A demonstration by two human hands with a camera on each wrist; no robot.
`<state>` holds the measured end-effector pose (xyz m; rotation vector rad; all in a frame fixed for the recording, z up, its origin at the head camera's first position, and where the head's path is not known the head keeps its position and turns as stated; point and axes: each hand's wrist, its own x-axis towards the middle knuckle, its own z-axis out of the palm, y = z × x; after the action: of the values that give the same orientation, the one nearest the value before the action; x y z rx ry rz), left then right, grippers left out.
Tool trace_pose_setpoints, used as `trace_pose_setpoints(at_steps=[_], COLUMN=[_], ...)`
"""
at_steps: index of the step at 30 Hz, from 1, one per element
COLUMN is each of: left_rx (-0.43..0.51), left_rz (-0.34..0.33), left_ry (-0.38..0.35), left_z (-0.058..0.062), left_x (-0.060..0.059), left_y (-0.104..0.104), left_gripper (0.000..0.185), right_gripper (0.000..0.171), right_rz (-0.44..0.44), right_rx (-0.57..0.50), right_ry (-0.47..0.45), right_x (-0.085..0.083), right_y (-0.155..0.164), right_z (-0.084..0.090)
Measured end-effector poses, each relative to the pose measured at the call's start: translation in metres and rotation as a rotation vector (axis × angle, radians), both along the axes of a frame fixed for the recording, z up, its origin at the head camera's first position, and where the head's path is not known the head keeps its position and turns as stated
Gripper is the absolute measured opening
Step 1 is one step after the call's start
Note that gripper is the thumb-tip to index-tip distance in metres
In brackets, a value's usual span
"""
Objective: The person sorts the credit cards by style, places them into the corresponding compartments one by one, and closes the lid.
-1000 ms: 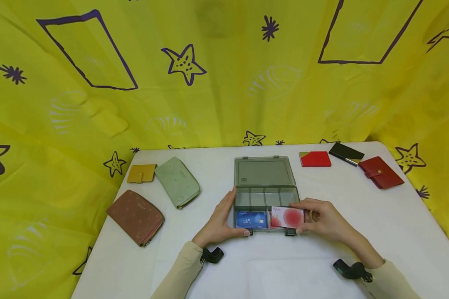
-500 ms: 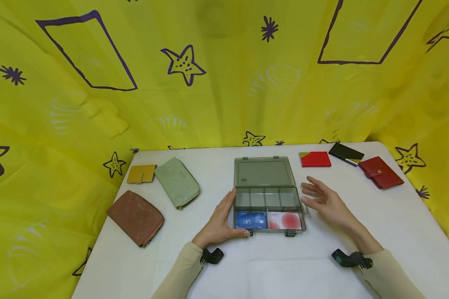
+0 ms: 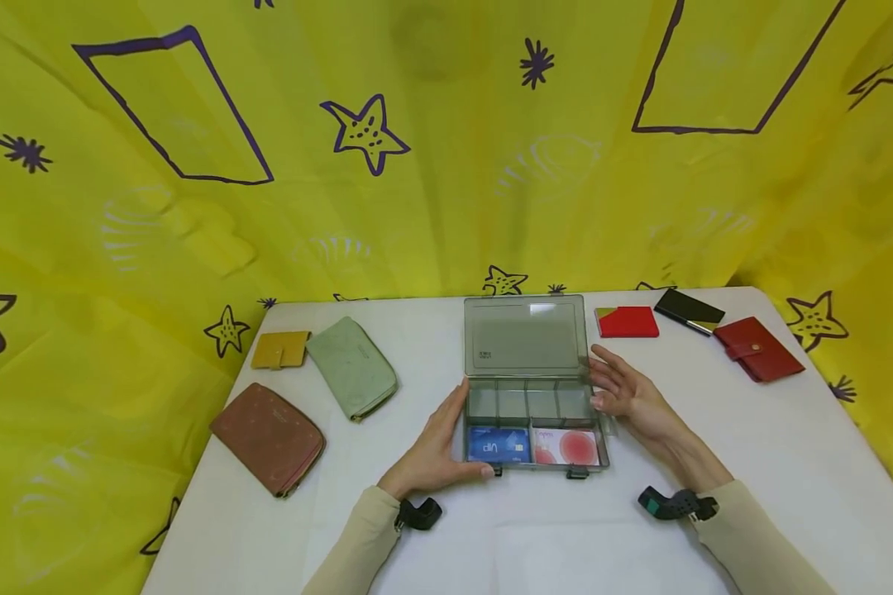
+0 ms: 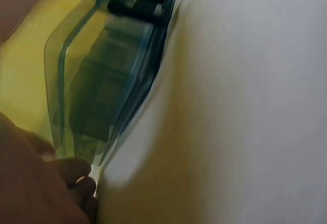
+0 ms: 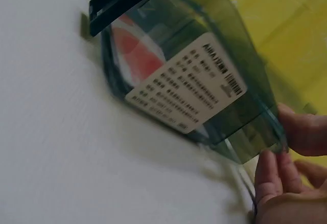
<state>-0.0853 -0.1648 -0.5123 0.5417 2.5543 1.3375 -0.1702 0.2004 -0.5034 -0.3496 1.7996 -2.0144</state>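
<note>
Head view: clear compartment box [image 3: 530, 405] sitting mid-desk [image 3: 565, 537] w/ lid [image 3: 524, 337] tilting up, blue card [image 3: 498, 445] & pink card [image 3: 571, 446] lying in front compartments. Right hand [image 3: 628, 395] touching lid's rt edge, fingers relaxed. Left hand [image 3: 435, 450] bracing box's left wall, fingers straight.

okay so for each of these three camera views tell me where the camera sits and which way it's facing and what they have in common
Head: worn on the head, looking forward and down at the white table; shows both forearms, the left hand and right hand flanking the clear compartment box.
Left wrist: beside the left hand, facing along the table at the box's side; only fingers show.
Right wrist: low by the right hand, facing the box's labelled end; fingertips touch the lid's edge.
Shared: all views show the box; head and right wrist both show the red-and-white card.
</note>
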Motion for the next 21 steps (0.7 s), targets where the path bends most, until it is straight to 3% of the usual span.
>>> trace_pose_setpoints(at_steps=[4,7,9,14,17,21], left_rx=[0.137,0.285,0.321,0.268,0.216,0.134], left_rz=[-0.031,-0.009,0.021,0.062,0.048,-0.001], left_ry=[-0.005,-0.087,-0.143,-0.193,-0.161,-0.089], left_z=[0.002,0.004,0.004,0.001,0.000,0.002], left_x=[0.000,0.000,0.001,0.001,0.001,0.002], left_y=[-0.004,-0.004,-0.002,0.001,0.001,0.000], left_gripper=[0.107,0.088,0.083,0.074,0.088,0.072], right_gripper=[0.080,0.059,0.043,0.035,0.036,0.050], right_rz=[-0.018,-0.061,-0.075,-0.041,-0.013,0.005], right_rx=[-0.019,0.039,0.075,0.249,0.418,0.532], right_ry=[0.088,0.202,0.251,0.381,0.505,0.614], right_x=[0.002,0.006,0.011,0.026,0.032,0.035], right_y=[-0.001,0.001,0.004,0.011,0.010,0.006], right_z=[-0.005,-0.007,-0.009,-0.005,0.000,0.005])
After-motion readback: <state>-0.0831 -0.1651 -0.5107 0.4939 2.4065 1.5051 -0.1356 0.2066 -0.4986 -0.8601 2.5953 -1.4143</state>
